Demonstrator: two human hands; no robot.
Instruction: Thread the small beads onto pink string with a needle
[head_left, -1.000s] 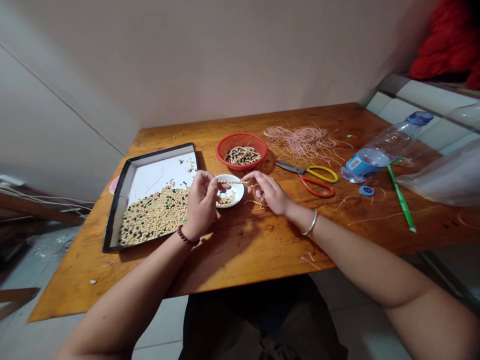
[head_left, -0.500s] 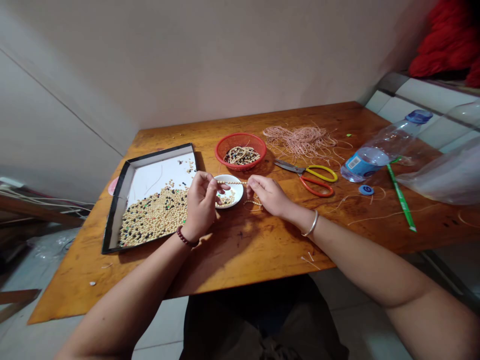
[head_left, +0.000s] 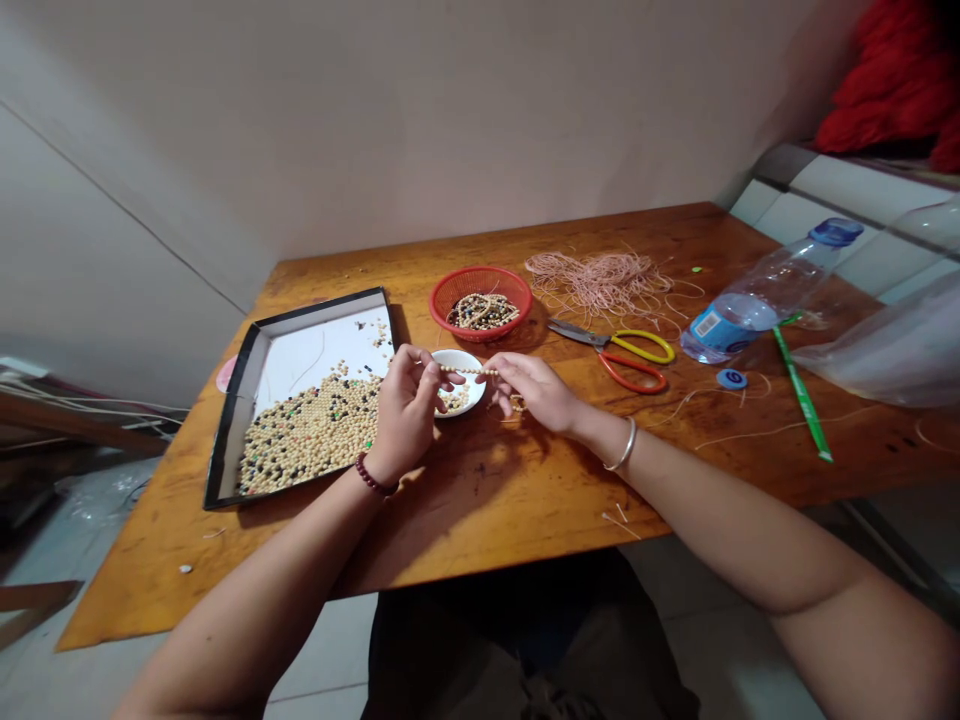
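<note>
My left hand (head_left: 407, 408) and my right hand (head_left: 534, 388) each pinch one end of a short strand of pale beads (head_left: 471, 371), stretched between them just above a small white dish (head_left: 469, 361) that holds more beads. Both hands have their fingers closed on the strand. More of the beaded cord hangs under my right hand. A black-rimmed tray (head_left: 238, 398) with several loose pale, dark and green beads lies just left of my left hand.
A red basket (head_left: 481, 283) of beaded loops stands behind the dish. Pink cord (head_left: 600, 278), yellow-and-orange scissors (head_left: 628, 358), a lying water bottle (head_left: 757, 297), its blue cap (head_left: 732, 379) and a green stick (head_left: 802, 397) lie to the right on the wooden table (head_left: 487, 490).
Both hands have come a little closer together and nearer to me, keeping hold of the bead strand. Everything else has stayed where it was.
</note>
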